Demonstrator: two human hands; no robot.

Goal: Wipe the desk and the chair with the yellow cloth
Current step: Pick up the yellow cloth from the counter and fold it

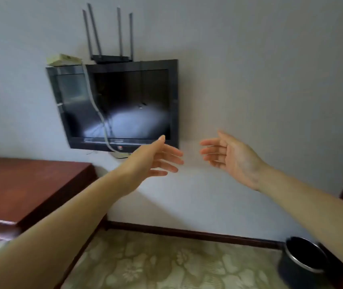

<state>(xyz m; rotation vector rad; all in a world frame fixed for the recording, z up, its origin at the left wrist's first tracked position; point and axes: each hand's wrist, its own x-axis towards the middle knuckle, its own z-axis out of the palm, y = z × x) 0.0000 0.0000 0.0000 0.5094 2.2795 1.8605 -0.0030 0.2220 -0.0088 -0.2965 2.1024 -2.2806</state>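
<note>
Both my arms are stretched out in front of me, in mid-air before a pale wall. My left hand (153,158) has its fingers spread and holds nothing. My right hand (229,157) faces it, palm inward, fingers apart and empty too. A gap of bare wall shows between the two hands. The dark red-brown wooden desk (26,184) lies at the lower left, below and left of my left forearm. No yellow cloth and no chair can be made out in this view. The picture is a little blurred.
A black flat screen (120,105) hangs on the wall with a router (110,57) and a pale box on top; cables dangle over it. A black round bin (304,261) stands on the patterned green carpet (166,265) at lower right. Dark wood shows at the right edge.
</note>
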